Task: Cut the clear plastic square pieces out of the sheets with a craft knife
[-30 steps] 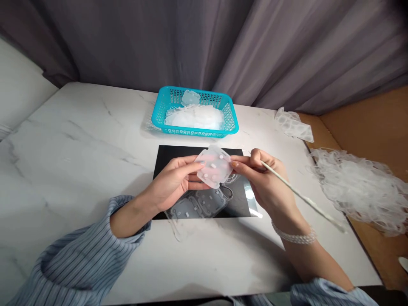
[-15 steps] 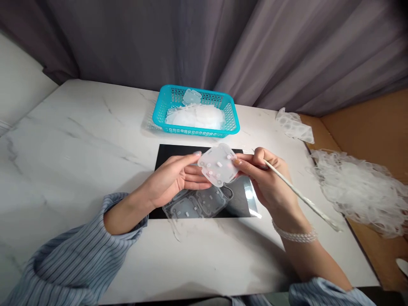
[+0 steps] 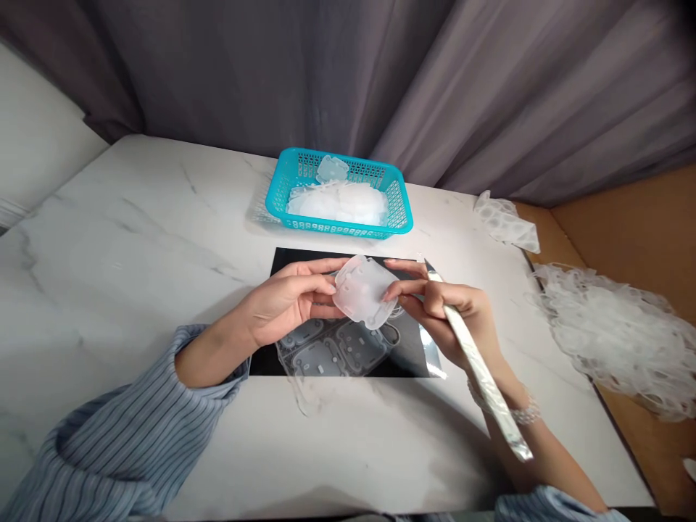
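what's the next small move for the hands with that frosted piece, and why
I'd probably turn the frosted piece slightly with the right hand, the left hand steadying it: both hands are at its opposite sides, and the slim tool in the right hand has its tip clear of the piece, so a small turn looks unobstructed.

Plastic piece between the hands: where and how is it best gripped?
Likely by its left and right edges, pinched from either side: the piece is thin and broad, raised above the black sheet, leaving room beneath. The left hand and right hand are there.
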`<state>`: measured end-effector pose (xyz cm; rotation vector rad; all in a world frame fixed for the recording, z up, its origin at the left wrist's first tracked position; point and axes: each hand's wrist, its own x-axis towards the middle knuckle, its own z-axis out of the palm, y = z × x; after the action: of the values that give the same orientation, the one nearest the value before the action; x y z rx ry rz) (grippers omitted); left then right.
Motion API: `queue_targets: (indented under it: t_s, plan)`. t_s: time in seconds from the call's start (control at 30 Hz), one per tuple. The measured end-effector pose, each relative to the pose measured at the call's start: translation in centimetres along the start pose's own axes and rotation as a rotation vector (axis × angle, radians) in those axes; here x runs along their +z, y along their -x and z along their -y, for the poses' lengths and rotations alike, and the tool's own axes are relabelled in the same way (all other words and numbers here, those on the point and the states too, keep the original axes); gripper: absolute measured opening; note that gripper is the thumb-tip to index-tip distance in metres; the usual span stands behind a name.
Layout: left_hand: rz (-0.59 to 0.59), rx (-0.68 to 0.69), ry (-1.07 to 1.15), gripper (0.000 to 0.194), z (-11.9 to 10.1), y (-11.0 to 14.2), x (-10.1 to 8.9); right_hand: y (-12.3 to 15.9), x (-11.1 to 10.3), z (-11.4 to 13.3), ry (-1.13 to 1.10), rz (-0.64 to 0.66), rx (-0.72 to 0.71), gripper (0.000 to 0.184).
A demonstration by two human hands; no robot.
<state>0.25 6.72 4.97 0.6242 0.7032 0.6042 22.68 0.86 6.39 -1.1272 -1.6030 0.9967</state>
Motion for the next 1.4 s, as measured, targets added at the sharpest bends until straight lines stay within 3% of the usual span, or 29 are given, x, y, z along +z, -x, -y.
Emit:
queue_targets:
  t_s: [0.27,0.43,0.67,0.83,1.4]
  plan:
    - [0.010,0.063,-0.093,0.039,0.08,0.48,0.24,-0.13,0.47,-0.26,0.002,-0.086,-0.029,0.045]
    - [0.014,0.089,-0.095,0.037,0.01,0.61,0.23,-0.61,0.67,-0.45,-0.216,-0.240,0.103,0.037]
    - [-0.018,0.086,-0.090,0.045,-0.04,0.53,0.14,-0.76,0.32,-0.61,-0.420,-0.040,0.356,0.038]
    - [-0.032,0.078,-0.092,0.046,-0.10,0.57,0.38,-0.62,0.61,-0.84,-0.439,-0.047,0.360,0.046]
    - [-0.031,0.059,-0.078,0.042,-0.09,0.57,0.27,-0.64,0.50,-0.97,-0.392,-0.080,0.377,0.047]
